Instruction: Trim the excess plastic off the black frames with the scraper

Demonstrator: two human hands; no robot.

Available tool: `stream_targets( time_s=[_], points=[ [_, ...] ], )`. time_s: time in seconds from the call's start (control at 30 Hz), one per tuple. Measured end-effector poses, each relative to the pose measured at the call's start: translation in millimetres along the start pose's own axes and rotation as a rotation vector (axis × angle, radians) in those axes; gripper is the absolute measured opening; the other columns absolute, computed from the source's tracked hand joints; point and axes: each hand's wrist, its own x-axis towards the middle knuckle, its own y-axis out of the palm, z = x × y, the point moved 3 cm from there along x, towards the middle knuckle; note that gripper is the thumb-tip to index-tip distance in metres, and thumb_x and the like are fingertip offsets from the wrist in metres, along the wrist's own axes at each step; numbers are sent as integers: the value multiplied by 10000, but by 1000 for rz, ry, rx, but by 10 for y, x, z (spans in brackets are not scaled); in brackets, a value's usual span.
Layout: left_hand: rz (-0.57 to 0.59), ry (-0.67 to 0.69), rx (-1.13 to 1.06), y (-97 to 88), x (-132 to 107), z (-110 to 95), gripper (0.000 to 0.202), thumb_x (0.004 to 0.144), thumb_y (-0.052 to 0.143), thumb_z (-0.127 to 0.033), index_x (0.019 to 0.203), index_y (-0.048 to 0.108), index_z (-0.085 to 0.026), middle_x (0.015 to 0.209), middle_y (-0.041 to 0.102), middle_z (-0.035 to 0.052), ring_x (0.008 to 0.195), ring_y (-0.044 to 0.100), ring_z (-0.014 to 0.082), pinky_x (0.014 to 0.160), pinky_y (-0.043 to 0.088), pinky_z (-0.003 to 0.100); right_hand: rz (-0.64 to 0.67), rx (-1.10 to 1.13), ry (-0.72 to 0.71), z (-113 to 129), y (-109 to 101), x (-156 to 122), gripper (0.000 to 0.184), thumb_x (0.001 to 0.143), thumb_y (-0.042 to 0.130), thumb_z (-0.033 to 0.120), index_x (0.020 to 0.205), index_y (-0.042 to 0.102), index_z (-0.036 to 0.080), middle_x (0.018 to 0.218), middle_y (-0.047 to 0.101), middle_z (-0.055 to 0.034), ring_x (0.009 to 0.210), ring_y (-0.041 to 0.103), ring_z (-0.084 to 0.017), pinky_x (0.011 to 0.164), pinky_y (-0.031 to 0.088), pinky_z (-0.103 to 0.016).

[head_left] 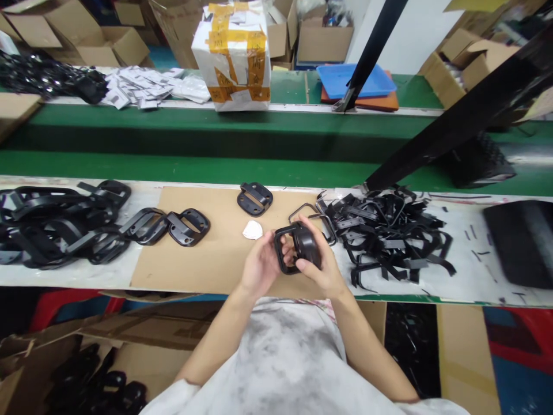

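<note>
Between my two hands, above the cardboard sheet point(224, 265), is a black plastic frame point(306, 245) with a rounded opening. My right hand point(322, 262) wraps round its right side, thumb in front. At its left edge, my left hand point(265, 262) grips with curled fingers, some showing through the opening. A similar black plate with a bar point(254, 199) lies just beyond, near a small white piece point(253, 230). A thin black bracket point(307, 210) rests partly behind my right hand. More plates with bars point(189, 226) lie to the left.
Black frames are heaped at the left point(60, 225); a pile of black strips point(389, 236) lies at the right. A slanted black post point(440, 124) rises from the bench edge. Behind the green conveyor point(194, 167) stand a taped white box point(233, 57) and a blue tray point(356, 80).
</note>
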Motion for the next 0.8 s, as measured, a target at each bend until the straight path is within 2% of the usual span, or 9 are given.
stream_targets(
  time_s=[0.07,0.13,0.27,0.37,0.47,0.57,0.67,0.73,0.8],
  points=[
    [68,-123,-59,9,-18,-38,412,883,767,-548,796,609,-178,733,544,11,665,552,136,651,508,251,6,56,1,31,-15,14,866,924,730,673,1630,442,263,1518,626,-146,1148,746,-287,954,647,-412],
    [79,-181,-86,-15,-24,-59,387,895,785,-507,784,636,-167,723,578,20,650,576,133,655,526,251,28,104,9,51,-36,21,868,912,744,670,1620,464,254,1431,690,-133,1128,757,-287,926,655,-402],
    [-14,-205,-89,-95,-9,-11,309,892,822,-419,839,721,-132,728,666,40,630,628,132,664,555,255,76,155,47,36,-88,18,883,907,735,691,1630,470,258,1275,769,-104,1005,787,-270,915,657,-409],
    [-57,-180,-104,-122,16,41,314,861,862,-391,779,717,-124,658,650,23,583,618,112,617,540,228,49,110,55,-4,-112,0,887,876,764,691,1598,526,233,1378,730,-121,1135,759,-294,1011,619,-422],
    [-30,-119,-66,-128,56,21,391,875,843,-441,702,679,-131,531,546,-18,461,512,76,510,461,196,2,67,23,-32,-72,-36,891,862,787,665,1590,537,215,1499,661,-143,1321,678,-328,1088,578,-436],
    [19,-133,47,-143,103,-31,455,876,823,-518,684,663,-138,495,506,-30,389,432,65,438,387,201,-60,59,14,-49,-17,-56,921,855,795,653,1613,504,217,1562,611,-159,1349,663,-344,1056,603,-447],
    [44,-64,149,-178,135,-73,482,811,859,-600,771,719,-141,616,633,19,528,601,127,556,506,237,-99,30,-1,-31,-21,-25,872,883,774,624,1608,509,218,1566,609,-161,1348,666,-352,1066,605,-471],
    [50,92,257,-200,126,-91,506,805,853,-635,914,769,-147,809,740,71,727,703,181,740,573,278,-163,-70,-69,32,-65,13,817,899,772,553,1603,513,228,1594,580,-153,1440,592,-362,1190,513,-528],
    [44,235,416,-214,93,-85,496,824,859,-580,1084,781,-164,1025,781,107,906,725,215,891,559,295,-248,-208,-179,143,-99,42,802,893,779,461,1614,493,254,1635,525,-141,1532,486,-366,1282,394,-580]
  ],
)
